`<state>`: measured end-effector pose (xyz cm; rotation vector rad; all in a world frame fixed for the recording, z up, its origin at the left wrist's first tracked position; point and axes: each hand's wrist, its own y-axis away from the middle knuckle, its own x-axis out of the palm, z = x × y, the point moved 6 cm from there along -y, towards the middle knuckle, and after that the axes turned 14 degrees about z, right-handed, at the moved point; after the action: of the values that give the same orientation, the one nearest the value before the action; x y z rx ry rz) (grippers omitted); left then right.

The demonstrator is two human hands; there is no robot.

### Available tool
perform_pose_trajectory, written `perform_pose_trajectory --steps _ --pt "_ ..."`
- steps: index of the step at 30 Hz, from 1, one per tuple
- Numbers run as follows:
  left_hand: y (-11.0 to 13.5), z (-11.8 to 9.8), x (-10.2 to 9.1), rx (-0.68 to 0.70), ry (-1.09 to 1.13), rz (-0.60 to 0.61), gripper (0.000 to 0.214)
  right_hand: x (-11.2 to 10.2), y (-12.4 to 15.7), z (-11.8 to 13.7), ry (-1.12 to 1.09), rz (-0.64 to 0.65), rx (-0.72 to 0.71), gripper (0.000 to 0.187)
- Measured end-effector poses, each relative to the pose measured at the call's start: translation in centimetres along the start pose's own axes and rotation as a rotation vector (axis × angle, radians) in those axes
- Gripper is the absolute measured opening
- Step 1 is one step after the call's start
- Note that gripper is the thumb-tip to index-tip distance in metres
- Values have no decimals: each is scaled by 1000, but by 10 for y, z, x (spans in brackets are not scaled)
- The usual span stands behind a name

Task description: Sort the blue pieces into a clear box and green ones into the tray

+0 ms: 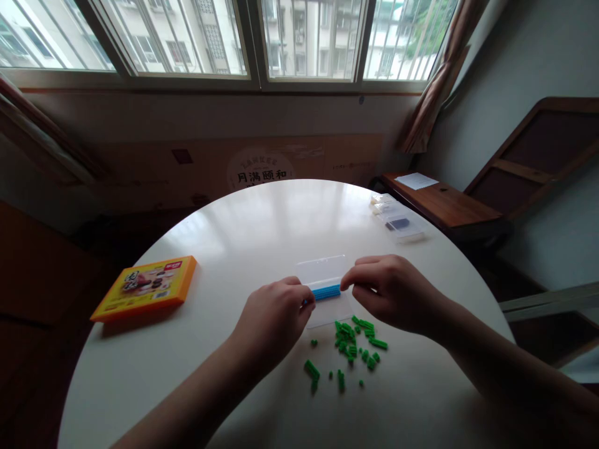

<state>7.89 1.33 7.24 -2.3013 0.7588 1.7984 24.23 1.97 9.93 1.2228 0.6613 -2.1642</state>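
Note:
A short bar of small blue bricks is held between my two hands above a clear plastic sheet on the round white table. My left hand pinches the bar's left end with closed fingers. At the bar's right end, my right hand pinches it too. Several loose green bricks lie scattered on the table just in front of my hands.
An orange and yellow box lies flat at the table's left. Small clear plastic bags sit near the far right edge. A brown wooden side table with a white paper stands beyond, under the window.

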Motion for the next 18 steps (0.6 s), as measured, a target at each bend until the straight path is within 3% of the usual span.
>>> perform_pose_trajectory --steps 6,11,18 --pt "-14 -2 11 -99 -58 30 17 19 -5 -6 111 252 69 25" --pt "-15 -4 14 -63 -34 63 19 21 -4 -8 116 288 89 28" --pt "0 16 5 -31 95 56 17 36 -6 -4 104 304 69 32"
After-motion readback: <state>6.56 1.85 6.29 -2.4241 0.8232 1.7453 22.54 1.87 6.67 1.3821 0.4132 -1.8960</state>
